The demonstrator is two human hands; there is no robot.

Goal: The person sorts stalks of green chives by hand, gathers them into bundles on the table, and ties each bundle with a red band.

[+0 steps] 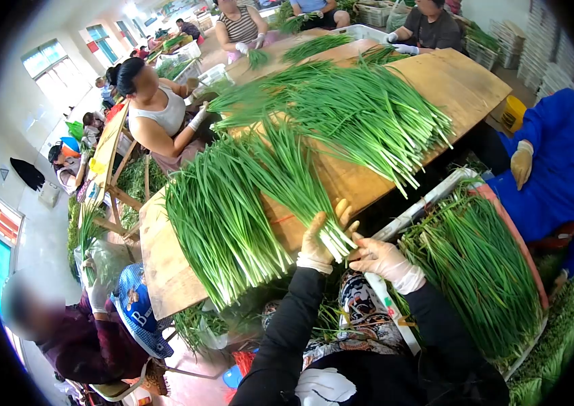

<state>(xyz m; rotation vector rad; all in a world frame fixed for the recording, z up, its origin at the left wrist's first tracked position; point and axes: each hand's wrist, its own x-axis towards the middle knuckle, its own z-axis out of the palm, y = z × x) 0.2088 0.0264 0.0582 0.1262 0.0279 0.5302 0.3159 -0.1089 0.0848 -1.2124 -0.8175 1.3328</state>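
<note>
A bunch of green chives point(294, 172) with white stalk ends lies over the wooden board, its leaves pointing away from me. My left hand point(319, 240), in a pale thin glove, is wrapped round the bunch near its white ends. At those ends is my right hand point(383, 260), also gloved, with its bent fingers closed on the tips of the stalks. Directly left of the bunch, a wide pile of chives point(223, 220) rests with its white ends toward me. Another large pile point(375, 118) spreads across the board farther off.
The wooden board point(466, 81) stretches ahead. At my right stands a crate point(429, 203) packed with uncombed chives point(473, 271). A person in blue point(544, 155) sits beyond it. Other people sit around the board, one in a white top point(165, 115). A person in dark maroon point(91, 345) is at lower left.
</note>
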